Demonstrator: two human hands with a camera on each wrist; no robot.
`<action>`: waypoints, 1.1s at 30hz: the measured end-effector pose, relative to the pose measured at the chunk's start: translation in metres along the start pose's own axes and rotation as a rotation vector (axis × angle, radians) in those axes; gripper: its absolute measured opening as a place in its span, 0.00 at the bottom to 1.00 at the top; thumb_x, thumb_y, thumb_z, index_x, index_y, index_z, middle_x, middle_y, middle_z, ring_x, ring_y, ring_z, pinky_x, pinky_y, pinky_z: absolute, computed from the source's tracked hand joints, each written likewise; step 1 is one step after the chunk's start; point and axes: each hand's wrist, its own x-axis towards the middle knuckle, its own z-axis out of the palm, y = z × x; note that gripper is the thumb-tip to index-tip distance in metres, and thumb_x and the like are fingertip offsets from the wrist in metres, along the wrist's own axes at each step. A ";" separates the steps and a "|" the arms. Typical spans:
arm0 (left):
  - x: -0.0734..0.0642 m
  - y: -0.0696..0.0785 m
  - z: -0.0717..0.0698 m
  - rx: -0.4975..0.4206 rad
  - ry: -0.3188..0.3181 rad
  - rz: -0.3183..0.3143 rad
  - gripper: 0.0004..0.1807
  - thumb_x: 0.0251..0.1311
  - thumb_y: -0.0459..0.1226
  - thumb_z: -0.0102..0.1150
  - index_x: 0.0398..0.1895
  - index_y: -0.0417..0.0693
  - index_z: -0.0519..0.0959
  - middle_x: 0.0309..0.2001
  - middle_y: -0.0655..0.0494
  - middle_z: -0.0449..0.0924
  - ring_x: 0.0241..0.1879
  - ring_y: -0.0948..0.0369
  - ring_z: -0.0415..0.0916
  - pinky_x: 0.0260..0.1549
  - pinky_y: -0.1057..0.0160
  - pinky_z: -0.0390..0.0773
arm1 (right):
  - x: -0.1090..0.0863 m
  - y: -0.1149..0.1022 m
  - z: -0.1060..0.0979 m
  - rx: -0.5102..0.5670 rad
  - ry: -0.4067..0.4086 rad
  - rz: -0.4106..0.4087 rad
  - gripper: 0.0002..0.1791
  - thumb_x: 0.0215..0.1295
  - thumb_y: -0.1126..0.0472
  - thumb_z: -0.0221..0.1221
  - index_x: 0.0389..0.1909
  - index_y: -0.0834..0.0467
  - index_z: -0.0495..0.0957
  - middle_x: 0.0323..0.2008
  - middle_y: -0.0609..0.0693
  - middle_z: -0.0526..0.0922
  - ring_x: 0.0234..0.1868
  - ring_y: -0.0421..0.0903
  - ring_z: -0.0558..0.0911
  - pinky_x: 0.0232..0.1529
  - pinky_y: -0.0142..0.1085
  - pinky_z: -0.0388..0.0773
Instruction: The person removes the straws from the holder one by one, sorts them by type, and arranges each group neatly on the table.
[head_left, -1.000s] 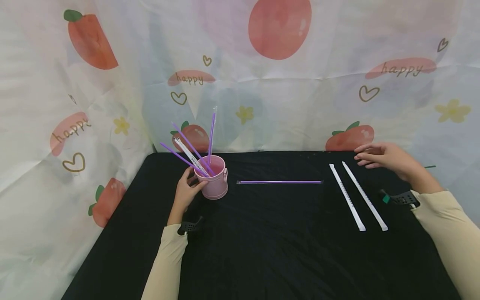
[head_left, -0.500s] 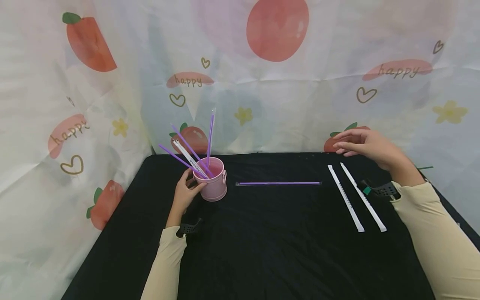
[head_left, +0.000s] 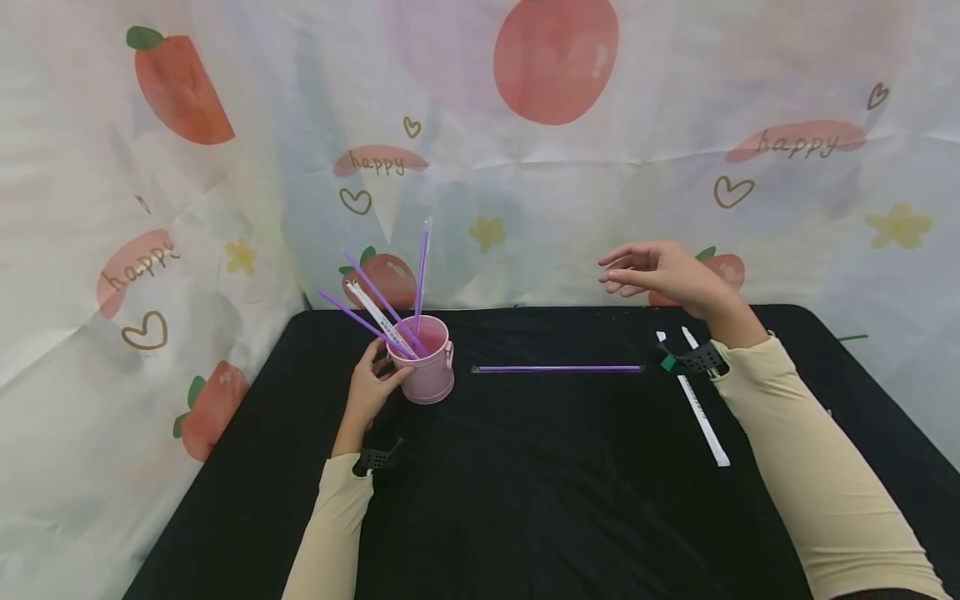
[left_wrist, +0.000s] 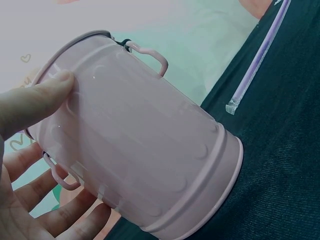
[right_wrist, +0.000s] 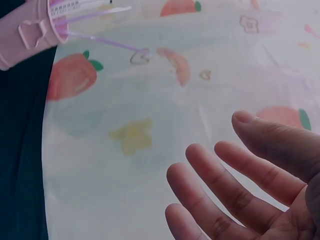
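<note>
My left hand (head_left: pixel 369 389) grips a small pink bucket (head_left: pixel 429 385) on the left of the table, thumb on the near side and fingers around the other side. In the left wrist view the bucket (left_wrist: pixel 145 130) shows two side handles. Several straws lean out of it: purple ones (head_left: pixel 423 275) and white paper-wrapped ones (head_left: pixel 380 312). A wrapped purple straw (head_left: pixel 558 368) lies crosswise on the cloth, right of the bucket. Above its right end, my right hand (head_left: pixel 667 271) hangs in the air, fingers loosely extended and holding nothing.
Two white wrapped straws lie at the right: one white straw (head_left: pixel 703 425) is partly covered by my wrist strap, the other mostly hidden behind my right forearm. A black cloth (head_left: pixel 555 500) covers the table. A printed curtain (head_left: pixel 570 225) stands behind and to the left.
My right hand has moved left through the air, from beyond the white straws to above the purple straw's right end. The left hand and bucket have stayed put.
</note>
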 end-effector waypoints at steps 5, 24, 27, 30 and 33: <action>0.004 -0.011 -0.001 -0.007 0.001 -0.006 0.37 0.53 0.27 0.63 0.66 0.32 0.59 0.65 0.32 0.61 0.62 0.36 0.64 0.60 0.43 0.68 | 0.018 -0.013 0.016 0.008 -0.021 -0.008 0.21 0.64 0.58 0.58 0.56 0.61 0.73 0.47 0.55 0.83 0.38 0.36 0.83 0.42 0.30 0.81; 0.015 -0.034 0.000 -0.021 0.017 0.020 0.37 0.53 0.30 0.65 0.66 0.37 0.60 0.64 0.36 0.64 0.61 0.39 0.66 0.59 0.44 0.69 | 0.071 -0.029 0.087 0.168 -0.033 -0.054 0.21 0.64 0.60 0.57 0.57 0.62 0.72 0.53 0.63 0.78 0.46 0.51 0.83 0.51 0.46 0.80; 0.015 -0.034 0.000 -0.028 0.018 0.020 0.37 0.53 0.31 0.65 0.66 0.37 0.60 0.64 0.37 0.63 0.62 0.39 0.66 0.60 0.44 0.69 | 0.077 -0.027 0.097 0.215 -0.002 -0.051 0.20 0.64 0.62 0.58 0.56 0.62 0.72 0.53 0.63 0.78 0.47 0.52 0.83 0.51 0.47 0.79; 0.015 -0.034 0.000 -0.018 0.020 0.018 0.37 0.53 0.31 0.65 0.66 0.38 0.60 0.64 0.37 0.63 0.62 0.39 0.66 0.59 0.44 0.69 | 0.082 -0.027 0.107 0.280 0.033 -0.048 0.20 0.64 0.62 0.58 0.57 0.61 0.72 0.54 0.63 0.78 0.47 0.50 0.83 0.51 0.46 0.80; 0.015 -0.034 0.000 -0.008 0.023 0.018 0.37 0.53 0.31 0.66 0.66 0.38 0.61 0.64 0.37 0.63 0.62 0.39 0.66 0.59 0.44 0.70 | 0.087 -0.025 0.116 0.360 0.066 -0.051 0.22 0.64 0.63 0.58 0.58 0.62 0.70 0.55 0.64 0.77 0.45 0.44 0.84 0.51 0.44 0.80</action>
